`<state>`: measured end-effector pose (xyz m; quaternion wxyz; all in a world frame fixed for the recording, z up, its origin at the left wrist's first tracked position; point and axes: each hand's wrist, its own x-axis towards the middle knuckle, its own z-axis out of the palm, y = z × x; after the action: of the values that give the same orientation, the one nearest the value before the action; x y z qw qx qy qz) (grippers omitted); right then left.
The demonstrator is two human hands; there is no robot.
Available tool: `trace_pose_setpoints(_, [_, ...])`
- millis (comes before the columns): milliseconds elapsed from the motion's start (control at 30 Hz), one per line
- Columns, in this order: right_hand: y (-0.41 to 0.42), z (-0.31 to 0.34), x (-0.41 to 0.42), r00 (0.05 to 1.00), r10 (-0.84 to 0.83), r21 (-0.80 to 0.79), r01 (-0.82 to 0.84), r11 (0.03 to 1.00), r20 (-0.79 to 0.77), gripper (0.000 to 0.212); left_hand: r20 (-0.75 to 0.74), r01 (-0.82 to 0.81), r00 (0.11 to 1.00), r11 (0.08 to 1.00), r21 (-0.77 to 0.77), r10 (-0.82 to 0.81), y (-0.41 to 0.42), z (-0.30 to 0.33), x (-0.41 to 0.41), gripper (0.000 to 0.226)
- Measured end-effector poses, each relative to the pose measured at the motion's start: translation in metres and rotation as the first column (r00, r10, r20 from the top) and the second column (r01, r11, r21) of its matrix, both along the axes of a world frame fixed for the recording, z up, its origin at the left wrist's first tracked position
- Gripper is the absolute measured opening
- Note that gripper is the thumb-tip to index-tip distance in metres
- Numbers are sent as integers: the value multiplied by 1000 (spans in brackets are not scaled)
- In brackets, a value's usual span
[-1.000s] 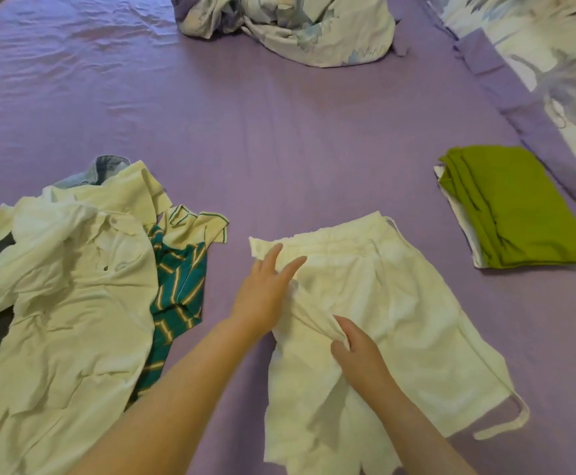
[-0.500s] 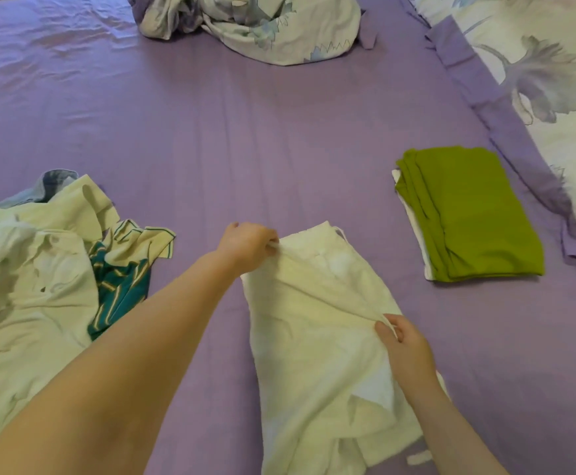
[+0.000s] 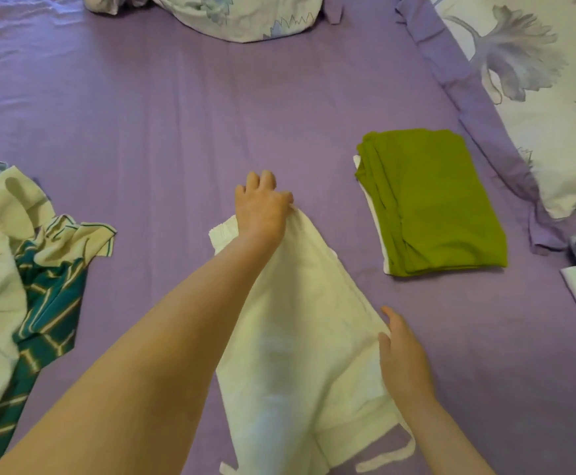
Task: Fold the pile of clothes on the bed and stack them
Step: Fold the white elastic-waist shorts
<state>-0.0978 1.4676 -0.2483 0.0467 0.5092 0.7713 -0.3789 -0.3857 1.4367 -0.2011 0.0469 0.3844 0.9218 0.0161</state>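
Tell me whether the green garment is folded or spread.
Folded. The green garment lies as a neat rectangle with layered edges along its left side, apart from both hands.
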Motion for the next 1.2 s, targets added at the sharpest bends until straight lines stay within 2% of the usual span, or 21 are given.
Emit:
trace_pose_setpoints(67, [4,-3,4,1000,-9,-29,9,1000,9,46,201,-93,977,991,96,72,-9,-8,19,51])
trace_pose_setpoints(133, [3,-2,8,1000,-25,-70,24,997,-6,57,397,-205,909,964,167,125,-30,-16,42,59])
trace_pose_setpoints(167, [0,0,11,1000,-21,-98,19,995,-21,67,429,-231,892,959,166,141,-45,-20,54,59])
trace_pose_setpoints(233, [-9,3,18,998,60,-118,-63,991,-26,81,365,-194,919,976,95,147,-80,-28,77,58])
trace_pose_setpoints(300, [-17,6,26,985,174,-78,-173,982,0,81,315,-175,935,985,15,161,-118,-36,103,56])
trace_pose_setpoints(333, [-20,7,31,984,178,-60,-178,982,2,78,332,-213,921,977,-7,203,-137,-38,116,57])
trace_pose_setpoints(433, [-26,13,40,999,44,-20,-44,999,-28,63,495,-447,780,895,14,382,-180,-38,153,64])
trace_pose_setpoints(500, [-32,18,41,998,-17,-77,12,997,-64,55,593,-618,648,785,41,478,-197,-36,171,69])
trace_pose_setpoints(567, [-40,22,38,992,-64,-178,44,983,-106,50,693,-771,474,636,29,543,-206,-36,180,68])
trace_pose_setpoints(633, [-50,22,36,987,-112,-222,84,972,-118,36,815,-876,270,483,-14,513,-208,-32,185,50])
trace_pose_setpoints(667, [-54,23,36,985,-124,-216,96,972,-122,25,851,-898,181,437,-62,493,-209,-30,189,42])
trace_pose_setpoints(733, [-62,24,36,965,-211,-233,173,957,-153,14,871,-895,68,415,-162,486,-212,-26,195,34])
trace_pose_setpoints(767, [-66,27,37,941,-288,-274,234,933,-177,11,878,-888,16,411,-207,478,-215,-24,198,36])
trace_pose_setpoints(833, [-70,34,40,880,-417,-349,326,879,-228,9,897,-872,-141,376,-312,419,-219,-18,202,45])
trace_pose_setpoints(867, [-72,39,43,872,-429,-328,344,880,-236,11,903,-865,-206,362,-347,376,-223,-13,203,47])
trace_pose_setpoints(900, [-72,44,47,883,-413,-257,356,899,-223,14,912,-865,-219,364,-346,346,-227,-6,203,45])
trace_pose_setpoints(1000, [-67,52,57,946,-306,-12,306,952,-112,34,964,-865,-141,445,-232,227,-235,10,206,29])
trace_pose_setpoints(1067, [-72,55,59,990,-141,101,143,985,-23,47,977,-856,-206,475,-203,45,-234,22,211,38])
trace_pose_setpoints(1133, [-87,60,58,998,24,164,-15,986,-57,50,955,-850,-285,482,-210,-87,-230,27,217,51])
trace_pose_setpoints(1200, [-111,65,54,970,115,90,-98,991,-214,52,940,-860,-310,464,-213,-143,-227,26,221,56])
